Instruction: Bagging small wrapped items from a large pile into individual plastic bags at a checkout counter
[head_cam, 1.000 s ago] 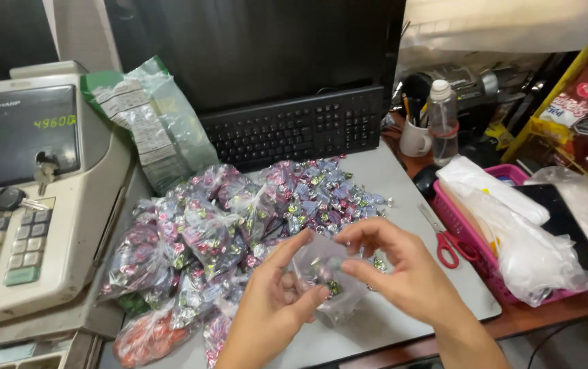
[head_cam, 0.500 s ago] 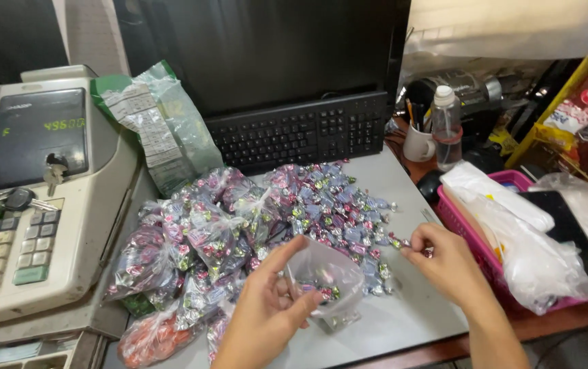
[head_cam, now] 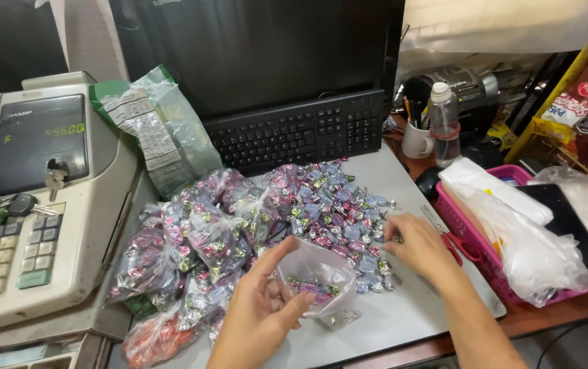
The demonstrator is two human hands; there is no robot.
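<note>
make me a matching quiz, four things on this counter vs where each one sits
Things:
1. cash register
2. keyboard
3. pink basket
4. small clear bag

Places:
A. far right, holding white plastic bags
B. held open by the left hand
C. far left
D. at the back, behind the loose candies

Pairs: 1-C, 2-D, 3-A, 4-B

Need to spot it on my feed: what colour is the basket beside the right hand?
Pink basket, clearest in the head view.
</note>
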